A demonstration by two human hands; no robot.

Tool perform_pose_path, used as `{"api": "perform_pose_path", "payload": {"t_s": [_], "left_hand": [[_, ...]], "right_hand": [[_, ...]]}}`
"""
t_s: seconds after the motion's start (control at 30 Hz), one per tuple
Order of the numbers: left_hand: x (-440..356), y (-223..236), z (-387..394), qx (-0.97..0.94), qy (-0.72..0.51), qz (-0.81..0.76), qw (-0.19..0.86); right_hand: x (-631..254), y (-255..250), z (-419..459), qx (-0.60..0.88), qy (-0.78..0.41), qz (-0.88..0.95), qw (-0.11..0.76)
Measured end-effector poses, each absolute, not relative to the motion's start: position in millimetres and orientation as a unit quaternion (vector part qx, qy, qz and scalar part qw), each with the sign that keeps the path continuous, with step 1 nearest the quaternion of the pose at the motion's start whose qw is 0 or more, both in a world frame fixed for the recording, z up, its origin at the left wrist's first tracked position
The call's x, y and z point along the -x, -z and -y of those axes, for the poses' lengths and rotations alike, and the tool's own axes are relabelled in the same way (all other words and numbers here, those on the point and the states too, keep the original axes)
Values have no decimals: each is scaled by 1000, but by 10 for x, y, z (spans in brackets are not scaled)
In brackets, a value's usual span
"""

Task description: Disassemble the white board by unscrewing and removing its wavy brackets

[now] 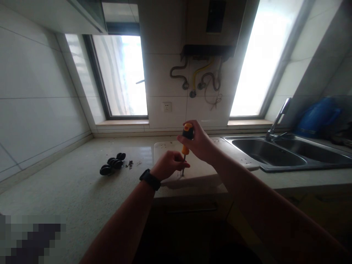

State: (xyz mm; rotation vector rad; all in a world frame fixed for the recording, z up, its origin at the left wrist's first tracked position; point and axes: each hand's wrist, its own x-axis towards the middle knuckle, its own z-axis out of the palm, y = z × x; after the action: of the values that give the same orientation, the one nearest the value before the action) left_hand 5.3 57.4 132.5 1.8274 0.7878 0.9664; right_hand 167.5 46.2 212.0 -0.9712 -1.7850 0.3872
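An orange and black screwdriver (187, 136) stands nearly upright over a pale flat panel (198, 161), its tip down near the panel's front left corner. Wrapped round its handle is my right hand (198, 141). My left hand (170, 164), with a dark watch above it on the wrist, pinches low around the metal shaft close to the tip. Whether a screw sits between those fingers is too small to make out. Left of the panel, several black caster wheels (112, 162) lie together on the counter, beside a little heap of screws (129, 164).
The panel lies on a speckled counter (82, 194) at its front edge. On the right is a double steel sink (264, 152) with a tall faucet (278, 119), and a blue jug (316, 115) behind it. A water heater (211, 25) with pipes hangs on the wall ahead.
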Motion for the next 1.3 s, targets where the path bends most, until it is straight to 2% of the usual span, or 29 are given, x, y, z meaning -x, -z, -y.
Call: {"api": "perform_pose_path", "payload": {"t_s": [0.17,1.3], "left_hand": [[-80,-1282,-595,-739,-413,-351,401],[-19,-1360,-584,-765,-379,-309,418]], "right_hand": [[-1664,-2093,-516,400,-183,726,529],[-1653,-2091,-456,401,-174,710,552]]}}
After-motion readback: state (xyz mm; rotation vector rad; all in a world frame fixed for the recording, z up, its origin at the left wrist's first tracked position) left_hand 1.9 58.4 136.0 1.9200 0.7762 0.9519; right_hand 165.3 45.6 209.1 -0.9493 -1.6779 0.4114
